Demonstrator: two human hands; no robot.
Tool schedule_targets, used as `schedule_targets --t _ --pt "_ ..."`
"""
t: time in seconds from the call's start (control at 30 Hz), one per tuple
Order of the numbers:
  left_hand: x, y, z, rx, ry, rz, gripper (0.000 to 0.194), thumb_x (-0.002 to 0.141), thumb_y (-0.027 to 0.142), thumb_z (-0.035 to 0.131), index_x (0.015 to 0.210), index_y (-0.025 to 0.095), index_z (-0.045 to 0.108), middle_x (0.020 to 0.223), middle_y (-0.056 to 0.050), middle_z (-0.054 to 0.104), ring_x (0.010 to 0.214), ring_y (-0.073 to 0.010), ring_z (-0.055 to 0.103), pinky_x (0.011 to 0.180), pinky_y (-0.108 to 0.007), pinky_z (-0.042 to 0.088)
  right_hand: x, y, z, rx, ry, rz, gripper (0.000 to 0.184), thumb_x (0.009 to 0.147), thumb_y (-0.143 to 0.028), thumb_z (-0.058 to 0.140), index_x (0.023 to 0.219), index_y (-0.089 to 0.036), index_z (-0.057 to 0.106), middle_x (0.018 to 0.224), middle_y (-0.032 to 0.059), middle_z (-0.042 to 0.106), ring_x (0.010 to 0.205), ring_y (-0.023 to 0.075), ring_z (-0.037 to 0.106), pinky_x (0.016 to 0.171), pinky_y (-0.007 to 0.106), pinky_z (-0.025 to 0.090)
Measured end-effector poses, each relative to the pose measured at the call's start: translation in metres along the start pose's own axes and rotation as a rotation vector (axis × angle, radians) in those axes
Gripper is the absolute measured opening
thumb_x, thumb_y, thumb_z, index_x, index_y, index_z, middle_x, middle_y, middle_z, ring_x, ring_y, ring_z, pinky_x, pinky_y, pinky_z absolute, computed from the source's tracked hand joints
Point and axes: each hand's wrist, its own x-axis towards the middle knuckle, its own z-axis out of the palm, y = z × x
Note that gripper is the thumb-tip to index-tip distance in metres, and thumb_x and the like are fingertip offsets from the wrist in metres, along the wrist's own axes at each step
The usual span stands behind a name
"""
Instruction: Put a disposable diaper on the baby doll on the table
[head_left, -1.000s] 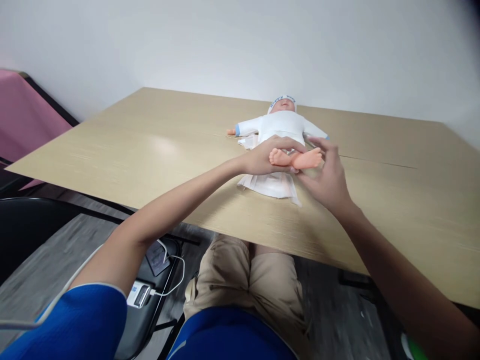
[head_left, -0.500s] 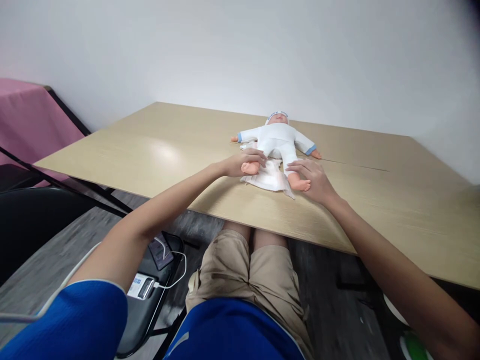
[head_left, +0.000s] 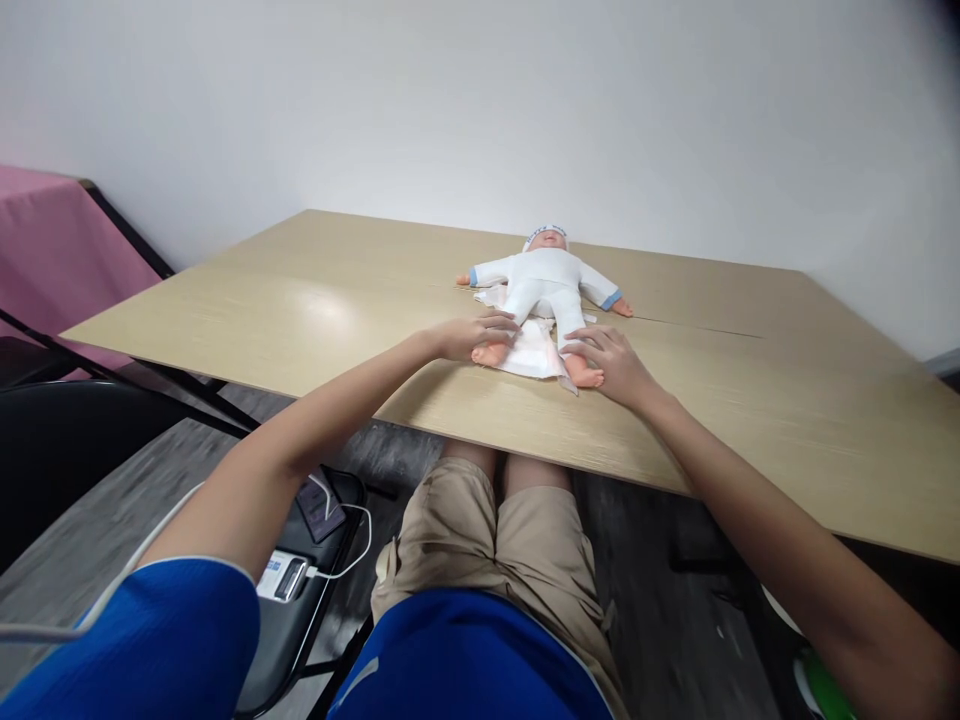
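A baby doll (head_left: 546, 272) in a white suit with blue cuffs lies on its back on the table, head toward the wall and legs spread toward me. An unfolded white diaper (head_left: 531, 355) is under its hips and between its legs. My left hand (head_left: 474, 338) curls its fingers over the doll's lower leg on the left, just above the bare foot. On the right, my right hand (head_left: 613, 365) has its fingers round the other ankle. Both thumbs are largely hidden.
The light wooden table (head_left: 300, 300) meets a white wall. A pink-covered table (head_left: 67, 260) stands at the left. Below, a black chair seat holds a phone (head_left: 321, 508) and a white device (head_left: 282, 577) with a cable.
The doll's legs have come down slightly, and its feet now rest nearer the tabletop. Both hands moved with them. The view has shifted a little.
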Motion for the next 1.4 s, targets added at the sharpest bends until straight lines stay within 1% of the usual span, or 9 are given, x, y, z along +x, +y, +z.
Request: schedule_targets --t 0.4,0.57,0.67,0.8,0.9,0.97,1.03,1.2,1.4 --pt "-0.001 -0.016 -0.01 0.066 -0.065 0.009 0.05 0.083 0.007 0.067 0.131 0.019 0.079 0.158 -0.019 0.067 0.158 -0.0355 0.051 0.128 -0.056 0.047 0.002 0.004 0.0 -0.005 -0.051 -0.081 0.048 0.092 -0.011 0.055 0.136 -0.017 0.075 0.145 0.0174 0.067 0.141 0.0344 0.055 0.124 0.054 0.043" --pt "-0.005 -0.022 -0.008 0.104 -0.064 0.033 0.057 0.084 0.002 0.064 0.136 0.022 0.077 0.163 -0.014 0.064 0.16 -0.0306 0.05 0.13 -0.05 0.046 0.012 0.018 -0.008 0.104 -0.112 -0.101 0.052 0.094 -0.008 0.05 0.135 -0.024 0.078 0.139 0.0128 0.073 0.132 0.0333 0.061 0.115 0.053 0.052" --pt "-0.005 -0.023 -0.006 0.111 -0.069 0.037 0.059 0.084 0.002 0.066 0.138 0.022 0.076 0.163 -0.015 0.064 0.161 -0.0321 0.049 0.13 -0.051 0.045 0.019 0.015 -0.015 0.124 -0.133 -0.051 0.052 0.096 -0.009 0.047 0.133 -0.025 0.08 0.133 0.0112 0.076 0.126 0.0329 0.064 0.111 0.052 0.054" --pt "-0.003 -0.022 -0.006 0.089 -0.061 0.034 0.054 0.086 0.005 0.067 0.136 0.022 0.078 0.162 -0.017 0.065 0.161 -0.0336 0.05 0.129 -0.052 0.047 0.025 -0.016 -0.016 -0.033 -0.155 0.057 0.045 0.109 -0.032 0.046 0.14 -0.021 0.077 0.131 0.0161 0.074 0.122 0.037 0.061 0.111 0.053 0.051" --pt "-0.004 -0.02 -0.007 0.065 -0.051 0.037 0.054 0.087 0.003 0.065 0.135 0.022 0.078 0.16 -0.017 0.066 0.161 -0.0324 0.051 0.128 -0.053 0.047 0.027 -0.043 -0.01 -0.167 -0.184 0.099 0.063 0.108 -0.064 0.051 0.15 -0.022 0.071 0.133 0.0199 0.068 0.125 0.0427 0.057 0.109 0.057 0.048" --pt "-0.006 -0.019 -0.007 0.05 -0.04 0.041 0.054 0.087 0.002 0.064 0.135 0.022 0.079 0.16 -0.017 0.067 0.161 -0.0317 0.051 0.129 -0.052 0.047 0.027 -0.055 -0.005 -0.238 -0.204 0.117 0.075 0.103 -0.076 0.054 0.154 -0.022 0.068 0.137 0.0216 0.065 0.127 0.0455 0.054 0.106 0.057 0.048" --pt "-0.008 -0.019 -0.007 0.045 -0.037 0.028 0.053 0.087 0.002 0.065 0.134 0.023 0.079 0.161 -0.016 0.066 0.161 -0.031 0.051 0.129 -0.051 0.047 0.027 -0.059 -0.001 -0.301 -0.217 0.132 0.073 0.104 -0.071 0.055 0.155 -0.021 0.067 0.139 0.0226 0.063 0.128 0.0456 0.053 0.104 0.055 0.047" --pt "-0.012 -0.02 -0.005 0.101 -0.124 -0.057 0.055 0.091 0.002 0.062 0.139 0.025 0.075 0.17 -0.012 0.058 0.167 -0.029 0.042 0.129 -0.048 0.047 0.025 -0.051 0.008 -0.313 -0.176 0.136 0.051 0.107 -0.036 0.054 0.153 -0.017 0.069 0.134 0.0225 0.064 0.125 0.0426 0.051 0.102 0.052 0.046" --pt "-0.012 -0.015 -0.005 0.107 -0.118 -0.08 0.045 0.098 0.008 0.062 0.137 0.025 0.077 0.168 -0.013 0.06 0.167 -0.029 0.042 0.13 -0.048 0.045 0.023 -0.048 0.017 -0.207 -0.054 0.229 0.041 0.108 -0.028 0.053 0.14 -0.019 0.078 0.129 0.0182 0.066 0.119 0.0381 0.051 0.102 0.049 0.047"
